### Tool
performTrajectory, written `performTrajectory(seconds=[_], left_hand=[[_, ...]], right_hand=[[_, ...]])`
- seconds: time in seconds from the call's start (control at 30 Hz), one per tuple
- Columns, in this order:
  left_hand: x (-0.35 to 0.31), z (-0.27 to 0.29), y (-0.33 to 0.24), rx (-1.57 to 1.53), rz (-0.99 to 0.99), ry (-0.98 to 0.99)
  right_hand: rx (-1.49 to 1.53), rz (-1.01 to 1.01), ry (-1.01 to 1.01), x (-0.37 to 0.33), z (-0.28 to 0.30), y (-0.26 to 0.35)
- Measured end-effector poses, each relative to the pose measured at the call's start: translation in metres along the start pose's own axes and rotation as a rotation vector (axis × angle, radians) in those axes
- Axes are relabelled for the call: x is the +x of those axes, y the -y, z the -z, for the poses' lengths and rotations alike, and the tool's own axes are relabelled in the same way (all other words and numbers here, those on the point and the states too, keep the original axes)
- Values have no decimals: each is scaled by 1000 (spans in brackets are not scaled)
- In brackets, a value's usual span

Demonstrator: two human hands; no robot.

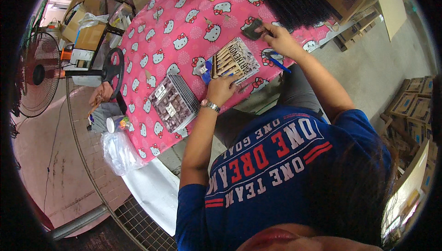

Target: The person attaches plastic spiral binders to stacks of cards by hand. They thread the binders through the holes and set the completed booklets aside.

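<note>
You wore a dark blue T-shirt (258,209) with short sleeves (191,208), white and red block lettering (279,144) between thin pale lines, red stripes (318,153) at its left and right ends, a silver metal-banded watch (210,105) on your left wrist, and grey trousers (301,87).

Single head-worn fisheye, left unit of a pair. Looks steeply down over the wearer's shirt (281,163) to the bench (193,30). Shirt very near, bench farther, filling upper middle; straight edges bow toward dark rim.
</note>
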State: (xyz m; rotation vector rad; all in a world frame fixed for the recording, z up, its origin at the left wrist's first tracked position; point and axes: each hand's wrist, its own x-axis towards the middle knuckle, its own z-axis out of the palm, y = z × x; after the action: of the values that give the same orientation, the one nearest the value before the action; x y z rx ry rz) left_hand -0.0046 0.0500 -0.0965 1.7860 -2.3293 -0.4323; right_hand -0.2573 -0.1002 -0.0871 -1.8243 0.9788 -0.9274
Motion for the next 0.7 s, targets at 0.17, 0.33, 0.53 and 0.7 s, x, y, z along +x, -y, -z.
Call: performTrajectory(seconds=[0.17,0.33,0.53,0.7], left_hand=[[-2,27,-7,90,47,-158],[18,69,0,141,-25,-573],[28,52,4,238,-23,-534],[28,52,-4,235,-21,-494]], right_hand=[[85,-257,123,-21,-9,25],[-58,-117,214,-23,-10,45],[-297,251,215,-4,-18,43],[-269,315,293,-10,-15,44]])
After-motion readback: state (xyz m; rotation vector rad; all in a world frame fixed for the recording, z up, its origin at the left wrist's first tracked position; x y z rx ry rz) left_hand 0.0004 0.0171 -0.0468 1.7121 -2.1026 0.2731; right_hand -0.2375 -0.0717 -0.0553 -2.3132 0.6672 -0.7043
